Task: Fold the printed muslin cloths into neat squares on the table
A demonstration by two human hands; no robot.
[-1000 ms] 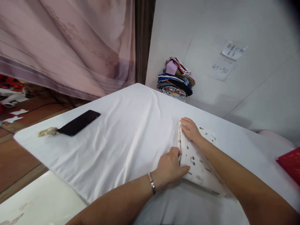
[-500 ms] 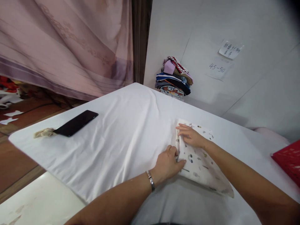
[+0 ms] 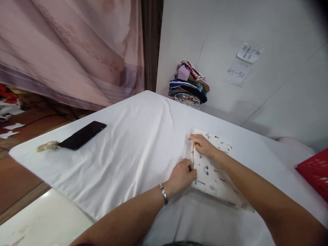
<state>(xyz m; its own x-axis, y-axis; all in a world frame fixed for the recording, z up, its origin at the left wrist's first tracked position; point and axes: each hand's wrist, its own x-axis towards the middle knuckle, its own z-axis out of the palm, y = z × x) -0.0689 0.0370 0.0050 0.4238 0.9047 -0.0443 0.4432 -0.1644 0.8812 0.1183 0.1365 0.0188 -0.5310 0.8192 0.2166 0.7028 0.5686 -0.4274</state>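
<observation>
A folded white cloth with small dark prints [image 3: 214, 171] lies on the white sheet over the table [image 3: 133, 147]. My left hand [image 3: 181, 176], a silver bracelet on its wrist, pinches the cloth's left edge near the front corner. My right hand [image 3: 202, 145] has its fingers curled over the same edge farther back and grips the fold. Part of the cloth is hidden under my right forearm.
A black phone [image 3: 82, 135] lies at the table's left end beside a small beige cloth scrap [image 3: 46, 146]. A stack of folded colourful clothes [image 3: 189, 85] stands by the wall at the back. A red item [image 3: 314, 172] shows at the right edge. Pink curtain [image 3: 71, 51] hangs left.
Both hands have shifted along the cloth's left edge: the left went from lying on top to pinching the edge, and the right curled over the edge from flat.
</observation>
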